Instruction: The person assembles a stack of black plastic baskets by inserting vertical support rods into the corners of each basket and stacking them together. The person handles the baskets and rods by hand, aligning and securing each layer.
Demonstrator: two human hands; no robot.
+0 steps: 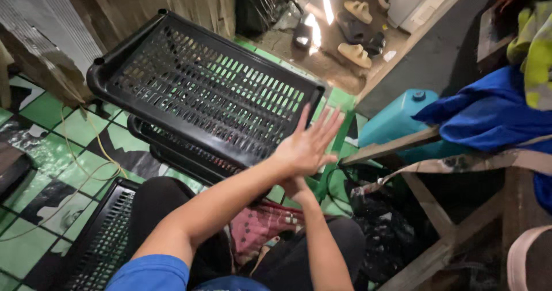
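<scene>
A black perforated plastic tray is tilted up in front of me, with a second black tray stacked just below it. My left hand lies flat against the upper tray's near right corner, fingers spread and gripping nothing. My right hand sits directly under my left wrist at the trays' lower edge. Most of it is hidden, so I cannot tell its grip. A third black tray lies on the floor by my left knee.
The floor has green and white tiles with a yellow cord across it. A teal container and a wooden bench with blue cloth stand at right. Sandals lie by the doorway. Pink cloth rests on my lap.
</scene>
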